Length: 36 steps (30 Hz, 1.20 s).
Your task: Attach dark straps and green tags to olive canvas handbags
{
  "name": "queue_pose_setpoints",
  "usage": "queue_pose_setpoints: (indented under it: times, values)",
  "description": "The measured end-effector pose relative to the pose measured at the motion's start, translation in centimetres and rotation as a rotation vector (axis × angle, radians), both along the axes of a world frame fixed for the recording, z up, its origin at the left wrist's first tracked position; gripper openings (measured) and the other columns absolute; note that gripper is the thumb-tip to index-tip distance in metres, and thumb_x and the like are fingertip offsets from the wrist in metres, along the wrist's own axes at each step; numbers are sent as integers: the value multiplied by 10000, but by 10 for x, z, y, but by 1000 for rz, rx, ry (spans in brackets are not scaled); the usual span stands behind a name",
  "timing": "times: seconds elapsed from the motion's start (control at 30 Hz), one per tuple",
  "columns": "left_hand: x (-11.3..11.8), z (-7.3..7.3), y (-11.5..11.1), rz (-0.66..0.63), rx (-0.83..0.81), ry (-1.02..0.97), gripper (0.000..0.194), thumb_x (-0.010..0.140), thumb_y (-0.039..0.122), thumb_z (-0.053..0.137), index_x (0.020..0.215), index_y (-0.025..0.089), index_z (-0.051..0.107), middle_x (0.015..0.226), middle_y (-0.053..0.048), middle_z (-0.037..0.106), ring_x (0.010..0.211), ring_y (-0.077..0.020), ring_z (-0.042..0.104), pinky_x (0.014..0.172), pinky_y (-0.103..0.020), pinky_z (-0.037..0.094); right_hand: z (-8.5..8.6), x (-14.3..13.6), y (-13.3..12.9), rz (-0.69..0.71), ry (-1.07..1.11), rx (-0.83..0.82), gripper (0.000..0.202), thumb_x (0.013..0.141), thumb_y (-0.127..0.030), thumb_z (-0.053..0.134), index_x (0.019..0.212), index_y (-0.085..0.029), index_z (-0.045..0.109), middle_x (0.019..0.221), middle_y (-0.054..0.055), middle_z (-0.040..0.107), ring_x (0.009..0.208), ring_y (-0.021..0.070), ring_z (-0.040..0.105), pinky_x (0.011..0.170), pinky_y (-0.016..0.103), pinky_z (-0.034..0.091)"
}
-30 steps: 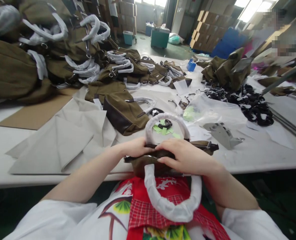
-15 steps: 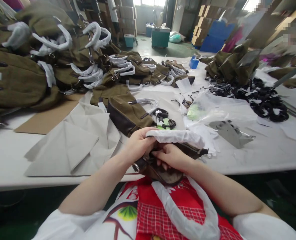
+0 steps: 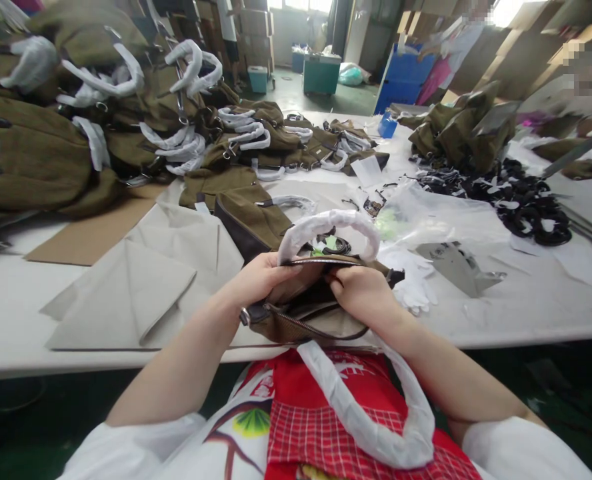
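Observation:
A brown bag [image 3: 281,325] with its zipper open lies at the table's front edge, its pale lining showing. One paper-wrapped handle [image 3: 333,219] stands up behind the opening; the other [image 3: 371,440] hangs over the red apron. My left hand [image 3: 261,279] is closed on the bag's far rim at the left, thumb along the zipper. My right hand [image 3: 363,293] has its fingers curled at the right inside of the opening, gripping the far rim or lining; its fingertips are partly hidden. Behind the bag lies another olive bag [image 3: 256,217].
Grey sheets [image 3: 121,293] lie left on the white table [image 3: 6,333], beside brown cardboard [image 3: 96,230]. Olive bags [image 3: 31,153] are heaped at the back left. Black coiled straps [image 3: 536,207], clear plastic [image 3: 441,213] and white gloves [image 3: 413,277] lie right. A person [image 3: 456,50] stands behind.
The bag's mouth has widened, showing zipper and lining. The upper handle has swung upright. My left hand moved left and my right hand turned within the opening. The blue panel and person behind shifted left.

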State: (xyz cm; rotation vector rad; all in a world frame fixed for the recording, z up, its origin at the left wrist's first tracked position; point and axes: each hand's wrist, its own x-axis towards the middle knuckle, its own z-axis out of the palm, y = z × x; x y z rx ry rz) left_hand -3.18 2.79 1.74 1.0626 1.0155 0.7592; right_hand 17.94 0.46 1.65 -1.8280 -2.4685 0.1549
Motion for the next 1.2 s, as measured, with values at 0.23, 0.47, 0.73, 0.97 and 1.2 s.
queue_pose_setpoints:
  times: [0.23,0.47,0.73,0.97,1.2]
  values:
    - [-5,-15,-5,46,-107,-251,389,553,330,865,832,90,737,652,-28,624,580,-120,542,582,-232,403,-3,-23,-13,429,132,109,140,887,-162,569,1004,-197,637,1027,59,672,843,200,652,746,302,494]
    - [-11,-13,3,145,-112,-321,429,461,222,873,850,74,770,771,-81,699,674,-163,614,699,-266,449,-30,-31,-3,564,122,403,303,789,-1,590,989,-227,618,988,28,673,840,208,654,702,311,499]
    - [-7,0,2,166,-152,-273,413,483,219,849,867,94,764,765,-76,725,698,-186,651,698,-279,485,-5,-28,-6,494,90,85,190,907,-174,544,1093,-155,579,1046,89,640,928,226,634,783,330,506]
    - [-6,10,7,363,142,11,233,507,248,810,696,146,719,672,-5,681,632,-146,599,605,-230,461,0,-21,-6,460,44,-89,214,904,-225,550,1106,-202,618,1149,96,611,962,210,633,822,298,476]
    - [-31,27,-16,63,74,291,176,608,266,741,741,153,722,671,-1,684,604,-140,564,554,-199,429,19,-18,-26,676,114,-127,172,940,-220,480,959,-167,643,958,78,675,810,176,646,702,273,495]
